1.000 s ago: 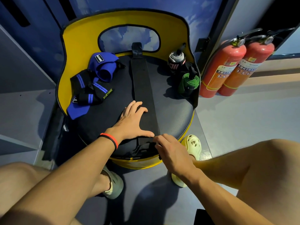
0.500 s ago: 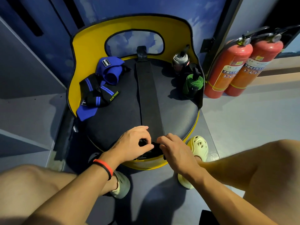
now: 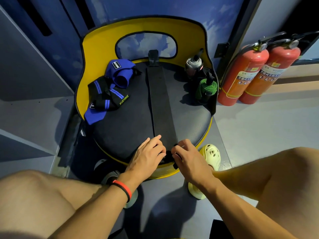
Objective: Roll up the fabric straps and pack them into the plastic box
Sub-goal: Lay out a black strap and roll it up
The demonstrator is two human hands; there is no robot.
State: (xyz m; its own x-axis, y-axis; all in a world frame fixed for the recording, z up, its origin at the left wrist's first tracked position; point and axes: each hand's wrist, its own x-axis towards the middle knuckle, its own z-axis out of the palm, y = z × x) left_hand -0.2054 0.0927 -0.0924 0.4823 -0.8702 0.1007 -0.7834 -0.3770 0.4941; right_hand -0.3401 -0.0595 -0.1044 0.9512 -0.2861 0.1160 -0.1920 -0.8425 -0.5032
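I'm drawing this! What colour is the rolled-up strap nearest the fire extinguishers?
The rolled strap is green, seen best in the head view.

Left hand [image 3: 146,157] — now pinching strap [image 3: 159,104] end.

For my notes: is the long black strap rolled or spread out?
Spread: the black strap lies flat along the seat; only its near end is gathered.

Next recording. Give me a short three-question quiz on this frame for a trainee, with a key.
1. True or false: the left hand and the right hand both hold the near end of the long black strap.
2. On which side of the seat does the green rolled strap stand? A left, B right, C near edge.
3. How many fire extinguishers stand on the floor?
Key: 1 true; 2 B; 3 two.
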